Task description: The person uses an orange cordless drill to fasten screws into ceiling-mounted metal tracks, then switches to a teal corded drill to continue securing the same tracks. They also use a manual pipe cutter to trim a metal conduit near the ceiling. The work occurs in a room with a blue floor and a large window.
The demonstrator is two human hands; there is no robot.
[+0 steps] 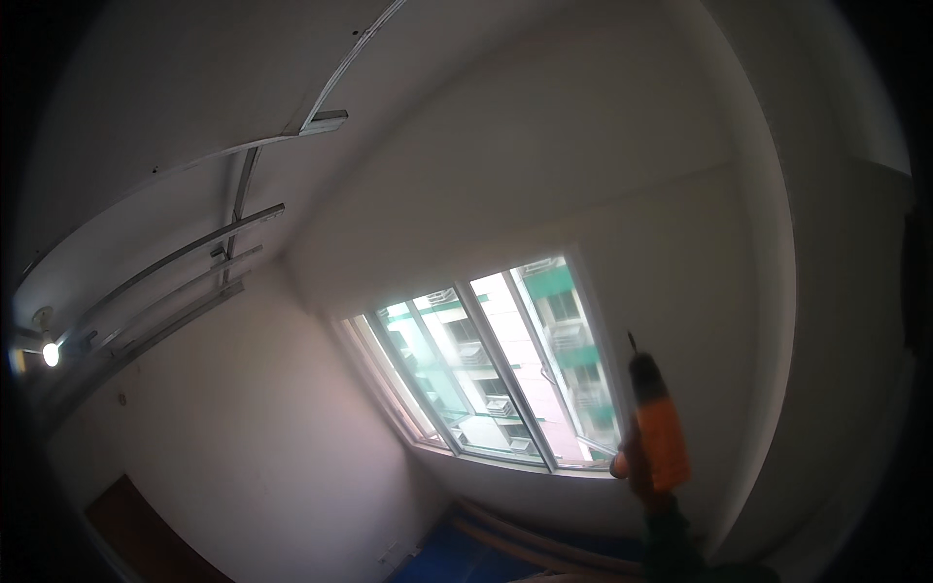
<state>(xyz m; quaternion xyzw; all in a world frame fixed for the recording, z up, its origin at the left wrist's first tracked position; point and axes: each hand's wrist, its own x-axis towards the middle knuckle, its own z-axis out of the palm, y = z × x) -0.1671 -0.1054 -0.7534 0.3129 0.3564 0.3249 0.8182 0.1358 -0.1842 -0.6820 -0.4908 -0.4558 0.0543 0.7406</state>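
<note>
Head view showed the right grip (637, 468) closed around an orange-and-black power drill (663, 439) at the lower right, with a dark green sleeve (666, 539) below it. Blur and shadow hid how each finger lay, and the left grip was out of view, so its state could not be told. The drill was raised, its black chuck (644, 377) uppermost and its thin bit (632, 342) pointing upward, tilted slightly left; it appeared just right of the sliding window (507, 374), against the plain wall (700, 291). Whether the bit touched anything could not be made out, though it looked free. Through the glass stood a pale building with green bands (556, 282). Metal ceiling channels (185, 248) ran across the upper left, with a lit bulb (51, 354) near them. Below the window, long brown strips (525, 552) lay over a blue surface (437, 562), and a dark brown panel (146, 530) stood at the lower left.
</note>
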